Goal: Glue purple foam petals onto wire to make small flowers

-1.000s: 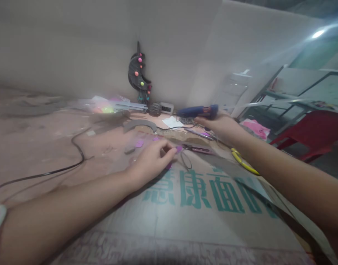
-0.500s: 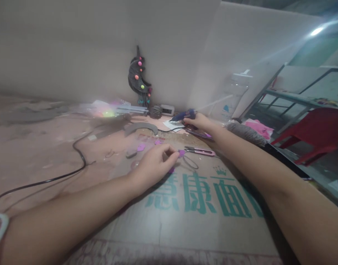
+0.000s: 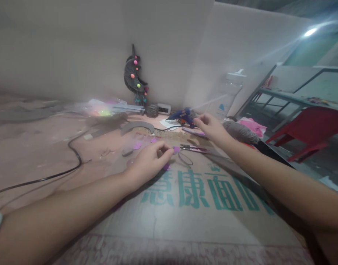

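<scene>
My worktop (image 3: 33,147) carries the cardboard (image 3: 169,224) (green lettering up). My right hand (image 3: 211,127) is at the glue gun (image 3: 182,115); whether its grip is spread or pressed together, I can't tell. Beside the snips (image 3: 198,149), my left hand's (image 3: 147,160) grip pinches the purple piece (image 3: 176,149).

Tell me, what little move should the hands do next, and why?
Perhaps bring the right hand over to the purple piece: the left hand pinches it, while the glue gun lies by the white paper, the right fingers seemingly loose near its handle.
</scene>
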Motion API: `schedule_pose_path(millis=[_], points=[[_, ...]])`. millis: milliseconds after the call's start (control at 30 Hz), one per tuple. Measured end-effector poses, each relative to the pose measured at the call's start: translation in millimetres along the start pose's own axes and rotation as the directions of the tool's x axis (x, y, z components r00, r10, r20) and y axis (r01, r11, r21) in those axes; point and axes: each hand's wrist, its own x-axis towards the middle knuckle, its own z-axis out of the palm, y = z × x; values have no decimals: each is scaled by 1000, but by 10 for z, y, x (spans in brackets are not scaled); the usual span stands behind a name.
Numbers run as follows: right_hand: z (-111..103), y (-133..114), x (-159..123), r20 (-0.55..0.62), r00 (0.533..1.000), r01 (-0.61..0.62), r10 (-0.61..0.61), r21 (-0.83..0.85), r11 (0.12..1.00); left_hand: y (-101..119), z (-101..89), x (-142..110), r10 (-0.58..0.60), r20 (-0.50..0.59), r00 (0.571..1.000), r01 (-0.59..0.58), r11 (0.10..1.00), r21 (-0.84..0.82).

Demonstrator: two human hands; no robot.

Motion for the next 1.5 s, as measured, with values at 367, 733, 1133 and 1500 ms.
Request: schedule_pose_path(millis=[367, 733, 1133, 1500], points=[[48, -432, -979, 630, 777, -376, 16, 442, 814, -54, 11, 3, 37, -1, 999, -37, 996, 75], [12, -380, -965, 148, 855, 499, -498, 32, 866, 35, 5, 2, 25, 79, 997, -30, 997, 65], [64, -388, -963, 131, 920, 363, -369, 65, 929, 29, -1, -7, 93, 162, 982, -110, 989, 100], [93, -394, -1010, 136, 905, 385, -403, 140, 912, 6, -1, -5, 154, 235, 960, -183, 977, 105]])
